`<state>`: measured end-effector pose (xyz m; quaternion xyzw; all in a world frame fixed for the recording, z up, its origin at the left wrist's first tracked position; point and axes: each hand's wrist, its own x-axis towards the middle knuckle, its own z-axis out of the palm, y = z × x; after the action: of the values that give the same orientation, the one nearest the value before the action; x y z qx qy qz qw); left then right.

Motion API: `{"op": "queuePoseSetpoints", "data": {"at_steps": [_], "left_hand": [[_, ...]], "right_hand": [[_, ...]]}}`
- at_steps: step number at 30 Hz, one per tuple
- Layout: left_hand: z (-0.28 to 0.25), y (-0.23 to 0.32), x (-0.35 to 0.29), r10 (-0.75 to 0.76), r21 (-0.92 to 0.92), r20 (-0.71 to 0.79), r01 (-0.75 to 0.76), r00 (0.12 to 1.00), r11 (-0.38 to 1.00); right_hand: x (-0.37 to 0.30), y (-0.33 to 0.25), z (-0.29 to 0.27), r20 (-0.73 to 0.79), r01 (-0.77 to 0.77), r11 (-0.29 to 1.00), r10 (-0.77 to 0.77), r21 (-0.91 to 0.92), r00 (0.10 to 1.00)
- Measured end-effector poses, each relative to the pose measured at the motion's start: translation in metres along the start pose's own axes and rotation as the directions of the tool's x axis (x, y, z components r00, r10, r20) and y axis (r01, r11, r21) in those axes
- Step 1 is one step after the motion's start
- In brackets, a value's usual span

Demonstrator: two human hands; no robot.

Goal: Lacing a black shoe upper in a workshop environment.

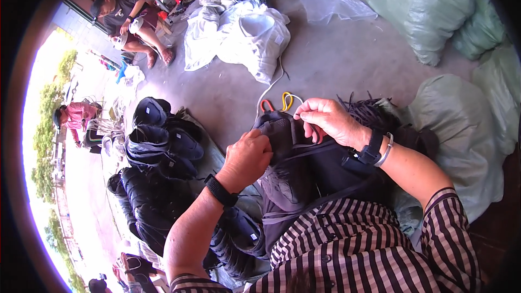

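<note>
A black fabric shoe upper (282,133) with mesh patches lies over my lap. My left hand (247,160) is closed on its left edge, the fingers curled so that their tips are hidden. Above the upper's right side, my right hand (331,122) is raised with thumb and forefinger pinched together; what lies between them is too small to make out. A reddish curved piece (318,137) shows under its curled fingers. Just beyond the upper are a red loop-shaped handle (266,105) and a yellow one (287,101). A pale cord (296,96) curves from the yellow handle toward my right fingertips.
Stacked dark shoe uppers (154,206) lie on my left; black laces (372,114) bunch on my right. Large pale green sacks (420,8) stand to the right. A white sack (255,35) lies ahead on the grey floor. Seated people (130,21) work at far left.
</note>
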<state>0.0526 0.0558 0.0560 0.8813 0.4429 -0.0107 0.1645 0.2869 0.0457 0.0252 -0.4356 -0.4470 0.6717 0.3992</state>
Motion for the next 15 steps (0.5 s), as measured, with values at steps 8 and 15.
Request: {"op": "queuePoseSetpoints", "data": {"at_steps": [8,15], "left_hand": [[0.000,0.000,-0.008,-0.009,-0.243,-0.053,-0.004,0.999,0.970],[0.004,0.009,-0.007,-0.073,-0.135,-0.163,0.051,0.984,0.990]], "right_hand": [[0.000,-0.001,-0.003,0.096,-0.039,0.999,0.039,-0.006,0.995],[0.000,0.003,-0.007,0.073,-0.039,0.999,0.037,0.021,0.997]]}}
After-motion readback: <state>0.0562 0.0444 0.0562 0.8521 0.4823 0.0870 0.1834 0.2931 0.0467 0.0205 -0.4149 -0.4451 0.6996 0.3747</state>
